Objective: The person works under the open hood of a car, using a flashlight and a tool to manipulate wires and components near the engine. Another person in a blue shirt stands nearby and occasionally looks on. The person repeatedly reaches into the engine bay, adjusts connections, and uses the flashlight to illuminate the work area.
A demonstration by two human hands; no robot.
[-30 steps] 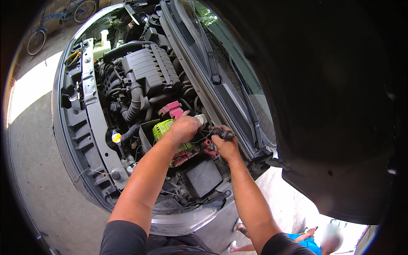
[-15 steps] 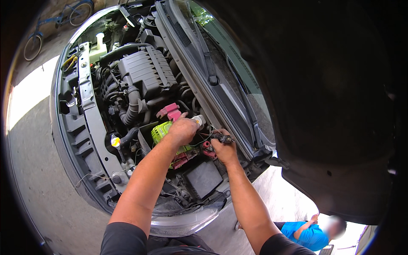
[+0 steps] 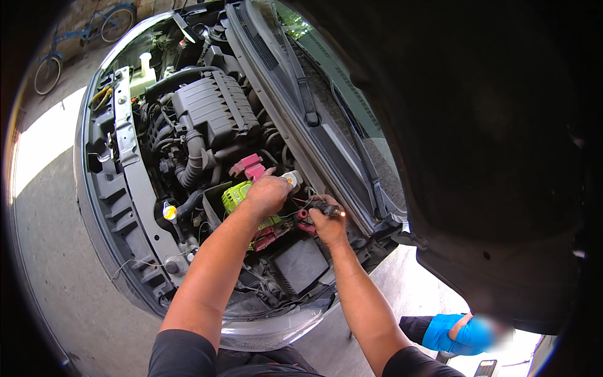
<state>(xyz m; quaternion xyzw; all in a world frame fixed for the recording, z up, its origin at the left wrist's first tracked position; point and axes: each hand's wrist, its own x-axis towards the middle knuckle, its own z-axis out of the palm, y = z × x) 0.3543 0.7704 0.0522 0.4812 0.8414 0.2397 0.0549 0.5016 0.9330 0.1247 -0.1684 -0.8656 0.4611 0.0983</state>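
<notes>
I look down into an open car engine bay. My left hand (image 3: pixel 267 195) rests on top of a bright green battery (image 3: pixel 233 196), fingers curled near a pink terminal cover (image 3: pixel 250 166) and a small white cap (image 3: pixel 293 180). My right hand (image 3: pixel 326 225) is closed around a dark probe-like tool (image 3: pixel 326 209) whose tip glows orange, just right of the battery beside a red clamp (image 3: pixel 304 220). Thin wires run between the two hands.
A grey engine cover (image 3: pixel 210 107) lies behind the battery, with a yellow dipstick cap (image 3: pixel 169 212) at the left. The raised bonnet (image 3: pixel 490 157) fills the right side. Another person in a blue sleeve (image 3: pixel 449 333) crouches lower right. A bicycle (image 3: pixel 81 38) stands top left.
Both hands stay at the battery with only slight shifts. The person in blue at the lower right has moved a little. The tool tip now shows an orange glow.
</notes>
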